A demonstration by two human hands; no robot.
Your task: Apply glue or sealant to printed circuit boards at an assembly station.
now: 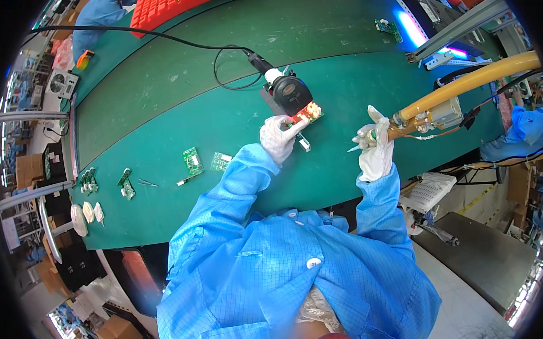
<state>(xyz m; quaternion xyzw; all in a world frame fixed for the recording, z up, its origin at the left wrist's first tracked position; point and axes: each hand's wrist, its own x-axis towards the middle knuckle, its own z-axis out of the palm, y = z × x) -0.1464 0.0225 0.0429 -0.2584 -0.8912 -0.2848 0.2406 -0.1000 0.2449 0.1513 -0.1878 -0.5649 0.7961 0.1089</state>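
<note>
Both gloved hands (277, 140) (375, 151) well apart

A green-topped bench (162, 174) carries a black scanner (293, 94) near the frame's centre, two circuit boards (192, 162) left of centre, tweezers (147, 183), further boards (127, 185) and pale pieces (78, 220) at far left.

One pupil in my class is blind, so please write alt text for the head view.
A white-gloved left hand holds a small, red-lit circuit board by a rounded black corded device. The white-gloved right hand is near one end of a thick yellow tube, above a green table.
</note>
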